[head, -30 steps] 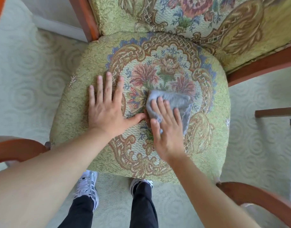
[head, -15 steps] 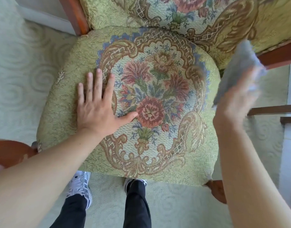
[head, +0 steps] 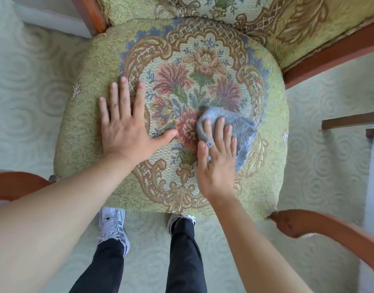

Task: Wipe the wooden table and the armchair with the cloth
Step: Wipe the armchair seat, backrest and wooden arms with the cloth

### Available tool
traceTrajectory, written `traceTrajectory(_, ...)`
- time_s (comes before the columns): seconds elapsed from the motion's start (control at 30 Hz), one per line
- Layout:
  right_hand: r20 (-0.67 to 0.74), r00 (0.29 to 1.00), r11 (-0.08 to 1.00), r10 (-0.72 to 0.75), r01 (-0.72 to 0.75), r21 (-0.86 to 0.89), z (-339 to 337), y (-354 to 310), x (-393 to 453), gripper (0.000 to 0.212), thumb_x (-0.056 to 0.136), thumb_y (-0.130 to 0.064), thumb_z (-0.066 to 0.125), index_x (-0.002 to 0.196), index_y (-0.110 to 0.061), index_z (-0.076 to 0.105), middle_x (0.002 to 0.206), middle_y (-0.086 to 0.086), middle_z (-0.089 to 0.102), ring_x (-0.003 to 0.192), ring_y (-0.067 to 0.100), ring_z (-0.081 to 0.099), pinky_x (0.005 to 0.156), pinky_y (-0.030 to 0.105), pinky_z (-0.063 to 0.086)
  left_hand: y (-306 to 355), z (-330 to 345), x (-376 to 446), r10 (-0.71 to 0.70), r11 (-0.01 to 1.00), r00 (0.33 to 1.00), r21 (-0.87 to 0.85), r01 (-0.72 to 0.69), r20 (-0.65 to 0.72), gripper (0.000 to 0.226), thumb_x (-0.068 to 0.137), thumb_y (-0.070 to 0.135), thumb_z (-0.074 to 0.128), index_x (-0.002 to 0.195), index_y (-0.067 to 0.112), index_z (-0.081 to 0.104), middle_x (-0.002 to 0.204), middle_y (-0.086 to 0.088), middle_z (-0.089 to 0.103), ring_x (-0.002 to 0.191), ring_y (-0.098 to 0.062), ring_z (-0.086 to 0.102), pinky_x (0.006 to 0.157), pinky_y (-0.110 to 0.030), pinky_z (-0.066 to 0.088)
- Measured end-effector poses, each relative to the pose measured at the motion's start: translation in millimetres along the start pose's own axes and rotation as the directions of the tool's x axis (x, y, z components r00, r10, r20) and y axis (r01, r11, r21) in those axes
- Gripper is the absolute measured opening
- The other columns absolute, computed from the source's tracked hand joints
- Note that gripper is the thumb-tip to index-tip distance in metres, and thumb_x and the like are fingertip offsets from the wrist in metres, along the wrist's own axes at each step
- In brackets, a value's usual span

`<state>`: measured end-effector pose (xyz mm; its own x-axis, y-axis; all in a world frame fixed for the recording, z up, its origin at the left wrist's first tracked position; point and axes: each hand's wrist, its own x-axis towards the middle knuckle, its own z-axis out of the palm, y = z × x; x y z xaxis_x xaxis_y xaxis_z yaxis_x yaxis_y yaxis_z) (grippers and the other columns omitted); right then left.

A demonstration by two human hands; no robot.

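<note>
The pale green carpet (head: 29,85) with round swirls lay all around, under everything. On it stood the armchair (head: 93,127), and its big green seat had red flowers, blue leaves and brown curls sewn on it. The padded back rose past the fingertips, at the top. A brown wooden armrest (head: 321,227) curved near the right arm, and another armrest (head: 15,185) showed by the left arm. A dark wooden edge (head: 350,120), perhaps of a table, stuck in from the right side, well apart from the fingers. Two legs in black trousers (head: 181,256) stood below the wrists, with white shoes (head: 113,225) on the carpet. The left hand (head: 126,127) lay flat on the seat, its fingers straight and spread and holding nothing, with the thumb pointing toward the red flower in the middle. The right hand (head: 218,157) pressed down on the gray cloth (head: 243,127), just beside the left thumb. Its fingers lay straight and flat on top of the cloth, not curled round it. The fuzzy cloth was bunched up on the middle of the seat, peeking out past the fingertips and to the right of them.
</note>
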<state>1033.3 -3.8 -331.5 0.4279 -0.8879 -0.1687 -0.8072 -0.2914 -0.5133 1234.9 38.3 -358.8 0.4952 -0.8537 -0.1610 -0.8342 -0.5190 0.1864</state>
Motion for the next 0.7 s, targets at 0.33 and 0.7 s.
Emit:
traceTrajectory(0.33,0.17,0.89,0.399,0.422,-0.351,0.847,-29.7,-61.7,-34.0,0.049,0.099,-0.055,0.033,0.126,-0.031,0.066,0.138,-0.003,0.062,0.129,0.007,0.055,0.108,0.029,0.043,-0.4,0.7,-1.7,-0.004,0.999,1.0,-0.048,0.003,-0.022,0.126,0.068,0.102,0.021,0.16,0.023,-0.011,0.168,-0.014,-0.008,0.155,-0.031,-0.006,0.124,-0.056,0.004)
traceTrajectory(0.7,-0.15,0.985,0.969,0.086,-0.047,0.243,-33.7,-68.0,127.6,0.053,0.107,-0.044,0.026,0.14,-0.012,0.052,0.103,-0.004,0.069,0.102,-0.002,0.061,0.098,0.033,0.048,-2.1,-1.8,-2.6,0.01,1.0,1.0,-0.024,-0.01,-0.005,0.125,0.067,0.103,0.016,0.16,0.023,-0.013,0.168,-0.013,-0.012,0.155,-0.03,-0.01,0.124,-0.056,0.001)
